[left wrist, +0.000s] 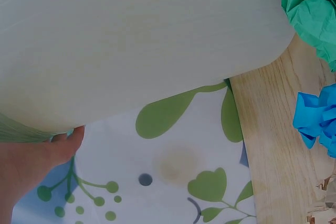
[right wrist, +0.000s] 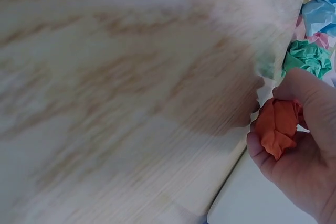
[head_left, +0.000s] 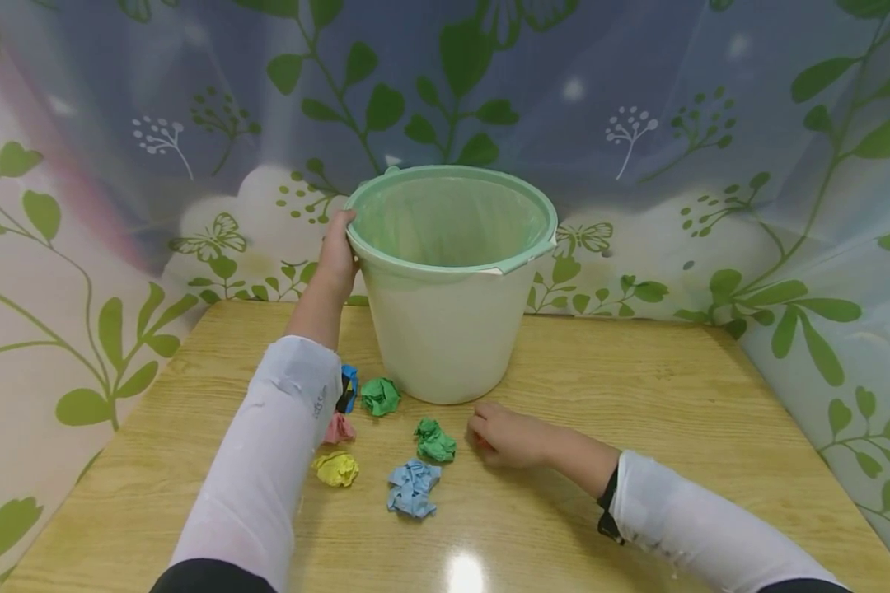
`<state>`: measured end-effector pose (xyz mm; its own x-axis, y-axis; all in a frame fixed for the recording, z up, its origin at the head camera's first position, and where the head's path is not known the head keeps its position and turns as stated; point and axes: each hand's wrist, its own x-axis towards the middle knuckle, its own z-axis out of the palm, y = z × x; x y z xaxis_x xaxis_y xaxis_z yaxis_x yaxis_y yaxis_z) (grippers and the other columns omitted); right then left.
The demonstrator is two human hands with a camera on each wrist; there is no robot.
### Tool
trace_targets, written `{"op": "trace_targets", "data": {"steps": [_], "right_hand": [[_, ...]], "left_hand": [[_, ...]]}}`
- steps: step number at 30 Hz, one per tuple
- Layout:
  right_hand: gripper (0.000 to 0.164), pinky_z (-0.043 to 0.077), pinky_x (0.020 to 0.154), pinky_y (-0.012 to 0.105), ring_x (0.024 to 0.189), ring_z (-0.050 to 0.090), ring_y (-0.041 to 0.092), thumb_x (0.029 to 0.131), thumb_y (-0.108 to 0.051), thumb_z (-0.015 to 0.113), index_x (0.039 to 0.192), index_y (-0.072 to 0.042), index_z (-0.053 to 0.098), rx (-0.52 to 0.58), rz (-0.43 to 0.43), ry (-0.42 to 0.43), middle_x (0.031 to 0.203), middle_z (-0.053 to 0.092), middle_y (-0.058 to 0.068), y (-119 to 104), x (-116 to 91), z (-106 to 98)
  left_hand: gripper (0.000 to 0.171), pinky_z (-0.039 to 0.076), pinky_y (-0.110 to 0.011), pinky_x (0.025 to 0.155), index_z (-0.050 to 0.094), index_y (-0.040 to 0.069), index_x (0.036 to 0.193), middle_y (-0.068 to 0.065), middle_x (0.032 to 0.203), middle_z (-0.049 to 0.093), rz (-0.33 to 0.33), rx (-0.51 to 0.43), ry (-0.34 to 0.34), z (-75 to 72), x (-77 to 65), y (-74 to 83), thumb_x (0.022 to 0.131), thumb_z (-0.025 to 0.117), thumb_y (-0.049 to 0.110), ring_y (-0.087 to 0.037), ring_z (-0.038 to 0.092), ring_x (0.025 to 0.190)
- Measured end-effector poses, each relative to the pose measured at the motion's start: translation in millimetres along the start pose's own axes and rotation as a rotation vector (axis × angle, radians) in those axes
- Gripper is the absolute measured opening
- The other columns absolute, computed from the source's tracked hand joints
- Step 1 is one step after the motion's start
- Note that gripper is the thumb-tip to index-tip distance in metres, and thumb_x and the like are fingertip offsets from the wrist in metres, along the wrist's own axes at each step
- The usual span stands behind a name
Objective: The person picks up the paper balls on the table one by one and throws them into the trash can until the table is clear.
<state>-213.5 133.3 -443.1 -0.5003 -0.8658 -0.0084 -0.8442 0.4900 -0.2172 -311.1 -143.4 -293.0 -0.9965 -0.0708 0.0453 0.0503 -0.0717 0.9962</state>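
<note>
At the back of the table stands a white bucket (head_left: 445, 338) with a pale green rim. My left hand (head_left: 336, 259) grips that rim on its left side, thumb at the top edge. In front of the bucket's base, my right hand (head_left: 512, 436) is low at the tabletop. Its fingers hold a crumpled orange-red paper ball (right wrist: 278, 127), seen best in the right wrist view. Left of this hand lie a green paper ball (head_left: 435, 441) and a light blue paper ball (head_left: 414, 487).
Another green ball (head_left: 381, 396) sits close to the bucket. Near my left sleeve are a yellow ball (head_left: 337, 469), a pink ball (head_left: 339, 429) and a bright blue one (head_left: 350, 387), the last two partly hidden. A leaf-patterned curtain (head_left: 638, 206) surrounds the wooden table (head_left: 638, 379).
</note>
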Motion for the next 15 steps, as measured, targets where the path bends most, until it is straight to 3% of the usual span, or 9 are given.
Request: {"op": "trace_targets", "data": {"steps": [6, 15], "right_hand": [[0.02, 0.043, 0.073, 0.027, 0.081, 0.042, 0.013, 0.074, -0.004, 0.064, 0.082, -0.012, 0.048, 0.005, 0.043, 0.006, 0.083, 0.041, -0.003, 1.6, -0.6, -1.5], [0.019, 0.042, 0.072, 0.028, 0.08, 0.041, 0.013, 0.078, -0.003, 0.065, 0.088, -0.008, 0.05, 0.045, 0.094, 0.016, 0.085, 0.043, -0.001, 2.2, 0.0, -12.9]], "left_hand": [[0.061, 0.013, -0.046, 0.12, 0.03, 0.02, 0.152, 0.002, 0.159, 0.022, -0.007, -0.013, 0.007, -0.7, 1.4, -1.8, 0.096, 0.025, 0.043, -0.016, 0.016, 0.147], [0.061, 0.013, -0.045, 0.12, 0.03, 0.021, 0.152, 0.002, 0.158, 0.023, -0.007, -0.007, 0.006, 0.6, 0.4, 1.0, 0.096, 0.025, 0.043, -0.015, 0.016, 0.146]]}}
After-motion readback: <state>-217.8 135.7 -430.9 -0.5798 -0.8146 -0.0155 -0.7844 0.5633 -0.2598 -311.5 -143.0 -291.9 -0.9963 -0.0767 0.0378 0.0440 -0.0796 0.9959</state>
